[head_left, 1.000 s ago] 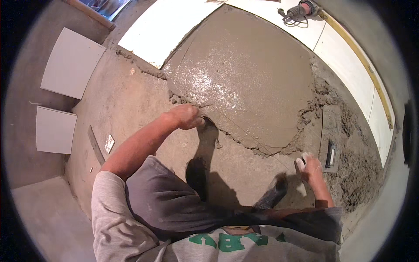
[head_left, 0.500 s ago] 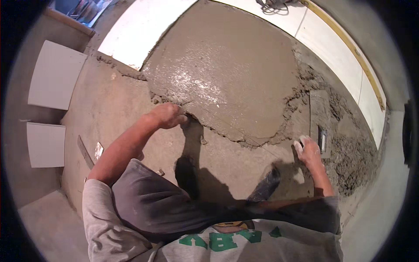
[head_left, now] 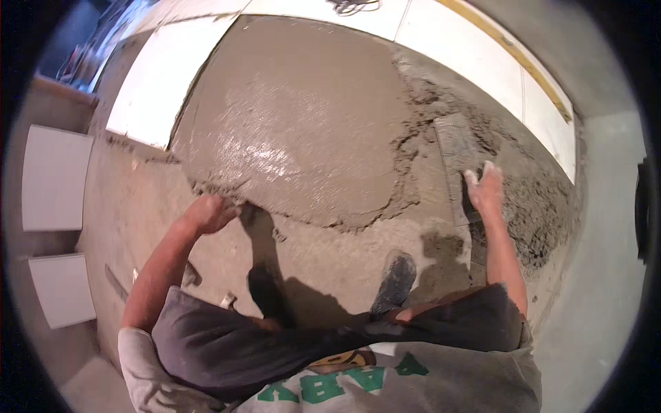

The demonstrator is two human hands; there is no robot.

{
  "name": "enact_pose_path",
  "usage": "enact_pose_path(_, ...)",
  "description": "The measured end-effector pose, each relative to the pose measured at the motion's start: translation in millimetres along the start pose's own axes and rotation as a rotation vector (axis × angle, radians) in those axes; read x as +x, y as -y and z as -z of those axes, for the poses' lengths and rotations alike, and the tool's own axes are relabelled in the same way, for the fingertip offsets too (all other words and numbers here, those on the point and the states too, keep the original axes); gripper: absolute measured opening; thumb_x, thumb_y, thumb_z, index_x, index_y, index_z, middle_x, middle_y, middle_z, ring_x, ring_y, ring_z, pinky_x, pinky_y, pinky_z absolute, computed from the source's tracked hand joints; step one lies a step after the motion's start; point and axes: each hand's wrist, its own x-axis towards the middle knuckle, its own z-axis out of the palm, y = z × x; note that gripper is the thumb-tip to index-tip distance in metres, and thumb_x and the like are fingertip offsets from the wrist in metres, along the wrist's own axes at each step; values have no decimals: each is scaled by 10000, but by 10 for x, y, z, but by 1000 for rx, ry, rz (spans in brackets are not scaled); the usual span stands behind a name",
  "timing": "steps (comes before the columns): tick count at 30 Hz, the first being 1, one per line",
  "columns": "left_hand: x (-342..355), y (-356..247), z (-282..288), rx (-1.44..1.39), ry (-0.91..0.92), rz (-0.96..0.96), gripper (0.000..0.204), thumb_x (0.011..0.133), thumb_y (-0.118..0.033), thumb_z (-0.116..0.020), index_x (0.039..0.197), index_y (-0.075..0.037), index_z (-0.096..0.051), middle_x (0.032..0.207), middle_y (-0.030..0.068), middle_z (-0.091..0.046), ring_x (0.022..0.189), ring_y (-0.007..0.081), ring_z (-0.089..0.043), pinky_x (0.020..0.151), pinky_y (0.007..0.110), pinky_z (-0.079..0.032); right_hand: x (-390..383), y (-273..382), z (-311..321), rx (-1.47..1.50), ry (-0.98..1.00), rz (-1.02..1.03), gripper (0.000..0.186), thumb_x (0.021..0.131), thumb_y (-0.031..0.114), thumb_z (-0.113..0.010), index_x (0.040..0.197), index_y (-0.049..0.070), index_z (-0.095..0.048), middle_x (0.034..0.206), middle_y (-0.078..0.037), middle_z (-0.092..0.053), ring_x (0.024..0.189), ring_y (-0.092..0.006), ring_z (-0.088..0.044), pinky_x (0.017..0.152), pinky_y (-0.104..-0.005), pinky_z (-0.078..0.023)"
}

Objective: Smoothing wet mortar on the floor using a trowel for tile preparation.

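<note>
My left hand (head_left: pixel 211 214) is closed at the lower left edge of the wet grey mortar patch (head_left: pixel 289 117); what it holds, if anything, I cannot make out. My right hand (head_left: pixel 486 187) is on the right, fingers apart over the handle area of a flat mortar-coated trowel (head_left: pixel 447 144), which lies on rough mortar (head_left: pixel 537 213); its handle is mostly hidden by the hand. My booted feet (head_left: pixel 394 279) stand on bare concrete (head_left: pixel 330 261) below the patch.
White tiles (head_left: pixel 165 76) border the patch at upper left and along the back (head_left: pixel 468 55). A yellow level (head_left: pixel 544 76) lies on the back tiles near a corded tool (head_left: pixel 352 5). Loose white tiles (head_left: pixel 55 179) lean at the left wall. A grey wall (head_left: pixel 599 275) rises at right.
My view has shifted, so the patch sits further left. My right hand has moved forward to the trowel and spread its fingers over it. My left hand remains at the mortar edge.
</note>
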Motion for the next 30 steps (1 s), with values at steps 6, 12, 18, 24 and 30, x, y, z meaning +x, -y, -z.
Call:
enact_pose_path(6,39,-155,40,13,25,97,309,869,-313,-531,805,-21,-609,774,220,-609,774,414,-587,687,485,-462,128,-188,-386,335,212,-102,586,815,385,-642,1122,-78,-455,991,-242,-596,933,-405,-572,828,-448,-452)
enact_pose_path(12,82,-142,82,-28,10,3,297,881,-315,-519,824,-39,-612,796,199,-616,780,411,-592,677,488,-463,22,-88,-131,835,466,-392,440,860,400,-609,1007,0,-498,673,-39,-548,493,-110,-525,441,-285,-442)
enact_pose_path(18,160,-246,151,50,23,102,316,888,-338,-509,858,-46,-625,801,202,-618,787,407,-597,690,482,-469,11,-388,176,786,367,-528,504,840,400,-632,1083,-39,-581,731,-133,-633,600,-218,-630,517,-351,-501)
enact_pose_path(24,270,-340,230,52,26,103,341,891,-356,-505,904,-37,-623,859,225,-625,840,417,-589,742,487,-468,227,-1213,-109,266,28,-646,650,813,509,-565,1095,-78,-571,1067,-288,-588,1061,-416,-548,862,-443,-436)
enact_pose_path(30,303,-139,120,37,-32,104,338,891,-356,-507,899,-38,-623,844,231,-622,827,423,-590,720,491,-466,284,-1104,-683,380,131,-487,450,834,416,-592,785,-31,-600,604,-150,-602,484,-270,-599,459,-397,-452)
